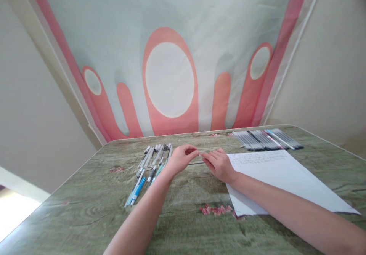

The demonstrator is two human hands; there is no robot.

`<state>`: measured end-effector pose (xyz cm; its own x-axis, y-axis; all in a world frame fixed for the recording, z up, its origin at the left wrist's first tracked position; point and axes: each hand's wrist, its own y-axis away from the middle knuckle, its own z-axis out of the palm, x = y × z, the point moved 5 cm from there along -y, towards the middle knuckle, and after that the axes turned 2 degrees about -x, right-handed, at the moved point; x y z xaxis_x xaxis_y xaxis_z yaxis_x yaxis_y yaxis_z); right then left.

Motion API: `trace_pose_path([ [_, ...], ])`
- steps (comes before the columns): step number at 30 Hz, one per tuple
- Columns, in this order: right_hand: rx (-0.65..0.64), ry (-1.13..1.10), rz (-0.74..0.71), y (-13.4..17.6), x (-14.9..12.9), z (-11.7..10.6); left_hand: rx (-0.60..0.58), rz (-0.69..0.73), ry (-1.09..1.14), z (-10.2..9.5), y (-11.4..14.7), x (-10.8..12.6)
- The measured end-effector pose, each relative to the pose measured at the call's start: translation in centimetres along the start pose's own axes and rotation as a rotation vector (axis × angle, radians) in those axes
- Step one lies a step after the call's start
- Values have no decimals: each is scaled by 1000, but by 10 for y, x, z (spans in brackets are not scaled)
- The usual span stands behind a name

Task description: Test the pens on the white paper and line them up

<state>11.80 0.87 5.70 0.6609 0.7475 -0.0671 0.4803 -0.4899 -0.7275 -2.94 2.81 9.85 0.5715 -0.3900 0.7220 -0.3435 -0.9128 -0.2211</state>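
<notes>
Over the middle of the table, my left hand [180, 159] and my right hand [219, 165] meet at their fingertips. Thumb and fingers of the left are pinched together. The right hand's fingers are closed too, pointing left. Whatever is between them is too small and hidden to make out. Left of my left hand lies a group of pens [154, 156], mostly clear or white with some dark parts. A blue pen [139, 188] rests nearer to me in that group. My right wrist is above the left edge of a white paper sheet [265, 182].
At the back right, a row of thin, clear pens or refills [260, 140] lies side by side, a few of them coloured. Small handwriting covers the sheet's top. The wood-patterned table [94, 217] has pink flower prints. Behind it hangs a red and grey patterned sheet [168, 129].
</notes>
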Motion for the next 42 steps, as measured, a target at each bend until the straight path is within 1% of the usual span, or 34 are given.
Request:
trace_pose_path([
  [2,-9,7,1,-1,0,0,10,-37,-81,-1,0,-2],
  [5,-20,23,6,-2,0,-1,-25,-54,-176,0,-1,-4],
  [8,-21,34,6,-3,1,-1,-40,-48,-194,0,-2,-3],
  [12,-14,40,9,-3,2,-1,-50,-21,-143,0,-3,2],
  [15,-4,39,22,-3,3,-1,-30,-25,-127,0,-3,5],
  [18,-6,40,28,-4,3,-2,5,-63,-190,-2,-3,4],
  [22,-15,43,22,-4,3,-2,-6,-59,-272,-1,-2,3],
  [30,-15,51,26,-4,5,-1,-24,-6,-180,2,-4,4],
  [33,-10,49,28,-4,4,-1,-18,-20,-172,2,-5,2],
  [36,-7,49,25,-4,3,-1,-13,-54,-249,2,-4,0],
  [39,-10,56,20,-4,3,-2,0,-20,-333,3,-3,3],
  [42,-13,61,17,-4,3,-2,51,10,-415,4,-2,7],
])
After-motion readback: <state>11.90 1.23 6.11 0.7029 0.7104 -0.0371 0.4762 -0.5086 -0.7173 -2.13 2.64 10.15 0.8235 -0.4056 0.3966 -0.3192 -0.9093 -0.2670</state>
